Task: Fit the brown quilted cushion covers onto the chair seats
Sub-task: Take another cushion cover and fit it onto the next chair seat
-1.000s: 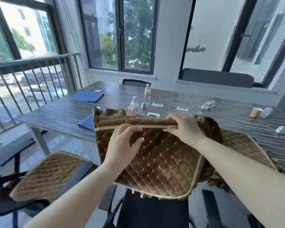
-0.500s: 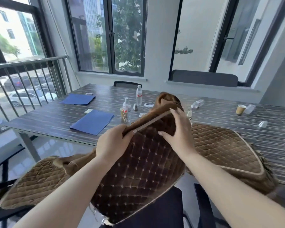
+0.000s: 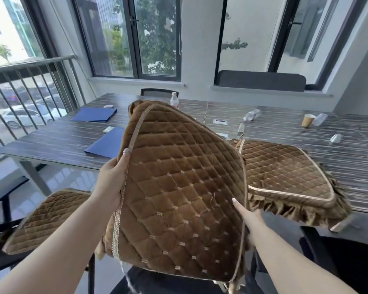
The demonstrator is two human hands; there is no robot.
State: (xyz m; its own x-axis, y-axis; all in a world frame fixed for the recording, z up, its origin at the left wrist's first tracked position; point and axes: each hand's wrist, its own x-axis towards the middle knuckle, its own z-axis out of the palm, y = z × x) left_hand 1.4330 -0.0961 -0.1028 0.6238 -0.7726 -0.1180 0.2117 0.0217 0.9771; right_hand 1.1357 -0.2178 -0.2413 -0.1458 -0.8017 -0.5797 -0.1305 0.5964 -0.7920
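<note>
We had turned the brown quilted cover (image 3: 179, 187) from lying sideways, its trimmed edge running level between our hands, to standing on end, the trim now running up its left side and its quilted face towards us. Our left hand (image 3: 113, 181) had slid from the top edge to that left trim, thumb on the face. Our right hand (image 3: 248, 217) had left the top edge and dropped to the lower right edge, thumb on the face, fingers hidden behind.
</note>
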